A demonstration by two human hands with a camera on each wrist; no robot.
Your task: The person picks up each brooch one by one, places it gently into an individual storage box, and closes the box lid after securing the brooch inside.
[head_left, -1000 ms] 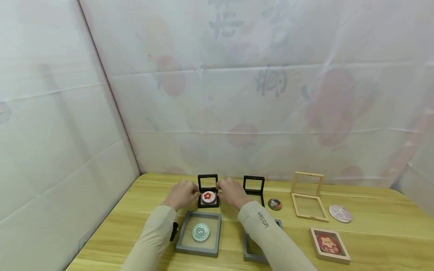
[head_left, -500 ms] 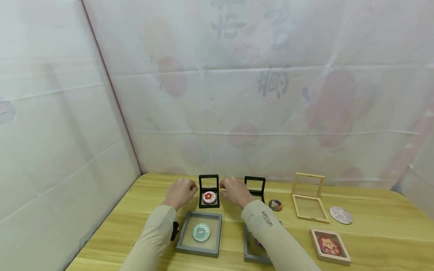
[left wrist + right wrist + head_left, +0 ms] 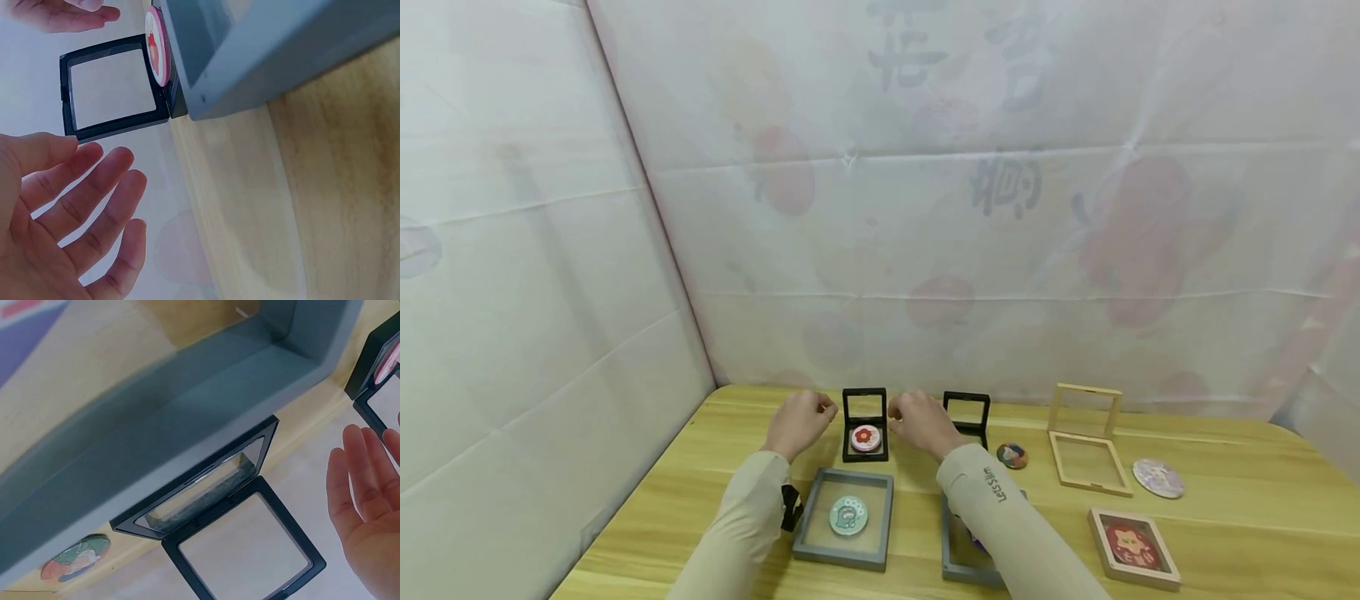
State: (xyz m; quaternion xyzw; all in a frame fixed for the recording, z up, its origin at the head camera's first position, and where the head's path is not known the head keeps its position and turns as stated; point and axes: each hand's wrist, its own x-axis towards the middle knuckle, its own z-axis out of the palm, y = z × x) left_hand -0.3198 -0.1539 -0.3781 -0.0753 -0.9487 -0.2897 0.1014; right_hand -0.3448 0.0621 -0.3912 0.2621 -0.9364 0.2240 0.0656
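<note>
A small black display frame (image 3: 865, 457) stands hinged apart, its lid upright behind its base. On the base lies a round white badge (image 3: 866, 437) with a red flower; the left wrist view shows the badge's pink edge (image 3: 164, 56). To the left of this frame is my left hand (image 3: 801, 423), its fingers loosely bent; in the left wrist view the thumb tip overlaps a lid corner. My right hand (image 3: 922, 422) is just right of the same frame, fingers relaxed in the right wrist view (image 3: 369, 500). Nothing shows in either palm.
Nearer me are a grey frame (image 3: 838, 557) with a green badge (image 3: 848, 516) and another grey frame (image 3: 970, 575), partly under my right sleeve. Rightward stand a second black frame (image 3: 967, 394), a dark round badge (image 3: 1012, 455), a light wooden frame (image 3: 1093, 489), a lilac badge (image 3: 1158, 478) and a boxed red badge (image 3: 1131, 546).
Both hands have drawn back from the sides of the black frame, the left one leftward and the right one slightly rightward. The flower badge stays on the frame's base.
</note>
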